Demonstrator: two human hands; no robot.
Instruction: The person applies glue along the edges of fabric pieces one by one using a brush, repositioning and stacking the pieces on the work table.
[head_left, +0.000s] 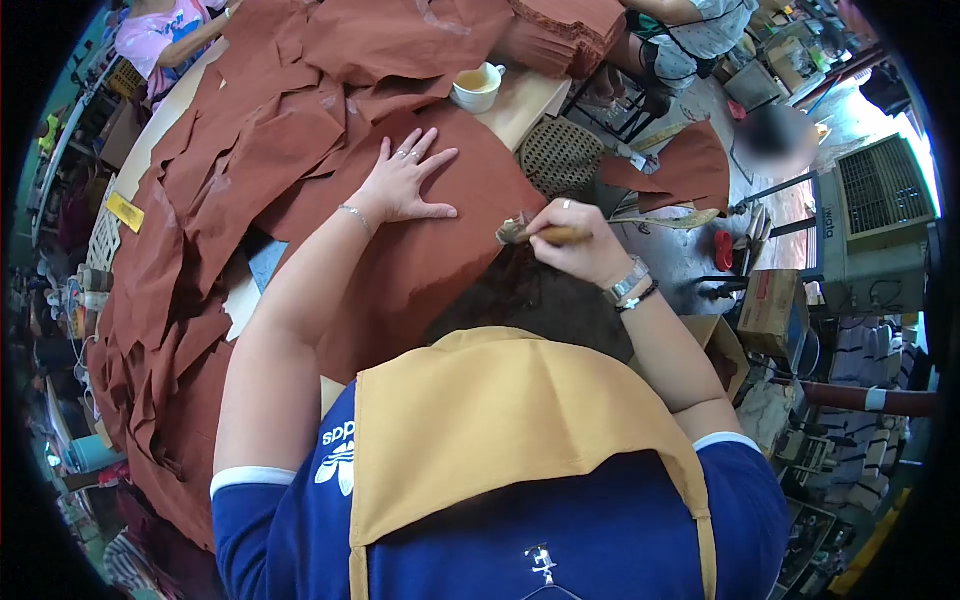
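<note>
Flat on a reddish-brown sheet of leather-like material [400, 280] lies my left hand [408, 180], its fingers spread and holding nothing. My right hand [585, 245] is closed around the wooden handle of a brush [560, 235]. The brush's pale, clotted bristle end touches the right edge of the same sheet. Beyond my hands, a white cup [477, 88] with a yellowish content stands close to the sheet's far edge. More overlapping reddish-brown pieces [200, 210] cover the table to the left.
A stack of reddish-brown pieces [565, 35] sits at the far side. A woven basket [560, 157] stands beside the table's corner [545, 100]. Another brown piece [680, 170] lies to the right. A cardboard box [772, 312] is farther right. Two other people are across the table.
</note>
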